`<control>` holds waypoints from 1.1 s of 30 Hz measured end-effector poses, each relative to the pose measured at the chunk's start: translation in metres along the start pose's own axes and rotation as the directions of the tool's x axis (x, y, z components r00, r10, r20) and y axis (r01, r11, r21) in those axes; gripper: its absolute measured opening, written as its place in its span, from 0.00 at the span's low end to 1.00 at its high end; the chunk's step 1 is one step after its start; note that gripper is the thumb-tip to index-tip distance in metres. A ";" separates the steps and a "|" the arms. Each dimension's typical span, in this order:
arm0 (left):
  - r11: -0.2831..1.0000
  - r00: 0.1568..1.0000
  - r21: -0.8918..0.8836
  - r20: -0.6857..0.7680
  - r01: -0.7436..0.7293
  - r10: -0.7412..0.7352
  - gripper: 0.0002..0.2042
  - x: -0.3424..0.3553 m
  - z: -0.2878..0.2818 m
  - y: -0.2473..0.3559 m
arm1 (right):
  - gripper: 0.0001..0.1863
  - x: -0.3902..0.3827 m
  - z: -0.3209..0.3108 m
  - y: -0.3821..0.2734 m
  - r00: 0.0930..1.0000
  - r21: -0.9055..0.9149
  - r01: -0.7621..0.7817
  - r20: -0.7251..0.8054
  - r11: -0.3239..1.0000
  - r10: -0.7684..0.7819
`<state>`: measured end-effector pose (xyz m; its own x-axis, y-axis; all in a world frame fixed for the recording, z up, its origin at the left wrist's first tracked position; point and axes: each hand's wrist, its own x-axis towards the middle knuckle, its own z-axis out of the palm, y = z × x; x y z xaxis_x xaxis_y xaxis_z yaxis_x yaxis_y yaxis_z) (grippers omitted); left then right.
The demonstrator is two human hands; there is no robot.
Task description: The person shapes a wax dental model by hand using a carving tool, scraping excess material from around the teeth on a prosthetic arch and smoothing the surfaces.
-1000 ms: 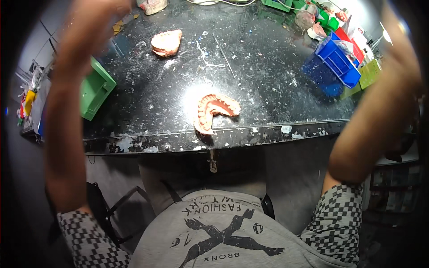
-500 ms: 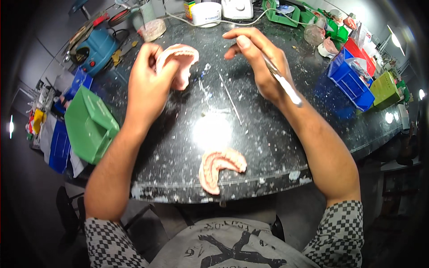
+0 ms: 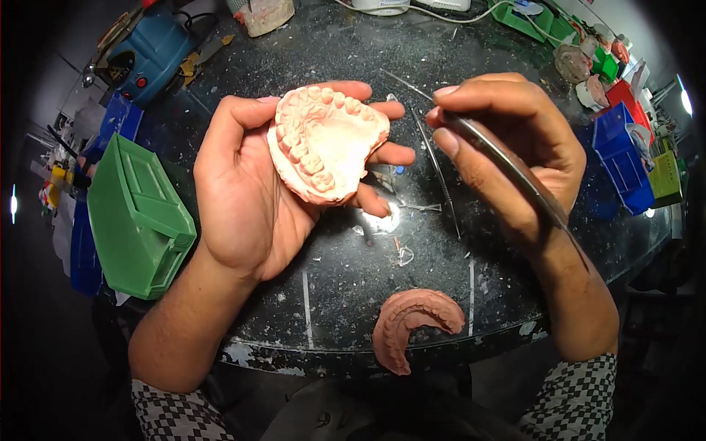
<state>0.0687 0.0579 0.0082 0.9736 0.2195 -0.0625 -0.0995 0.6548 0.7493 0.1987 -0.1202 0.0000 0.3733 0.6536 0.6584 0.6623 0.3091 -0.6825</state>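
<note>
A pink plaster dental cast (image 3: 331, 147) rests in my left hand (image 3: 239, 195), teeth facing up. My thumb lies along its left edge, and the fingers pass beneath it and show on its far side. In my right hand (image 3: 529, 154) is a slim dental carving tool (image 3: 507, 165) with a dark handle, gripped like a pen. Its needle-like tip points up and left, above the bench and apart from the cast. Between my hands a thin metal instrument (image 3: 439, 175) lies on the bench. Nearer me is a second, horseshoe-shaped pink cast (image 3: 412, 320), close to the front edge.
The black speckled bench (image 3: 353, 257) carries scraps and plaster dust. At left stand a green bin (image 3: 136, 220) and a blue machine (image 3: 143, 62). A blue bin (image 3: 621, 158) and more casts (image 3: 572, 62) sit at right. Another cast (image 3: 268, 15) is at the back.
My left hand has turned the cast from edge-on to teeth up, resting it on the palm. The right hand has brought the tool's thin tip round toward the left. Both hands look closer.
</note>
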 end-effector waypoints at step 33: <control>0.966 0.923 -0.155 0.359 0.209 -0.142 0.33 -0.010 -0.010 -0.006 | 0.29 -0.010 0.009 -0.019 0.998 0.001 0.011 -0.063 1.000 -0.011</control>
<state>0.0580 0.0592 -0.0025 0.9861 -0.1498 0.0725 0.0754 0.7904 0.6079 0.1763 -0.1264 0.0033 0.4059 0.6056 0.6845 0.6657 0.3172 -0.6754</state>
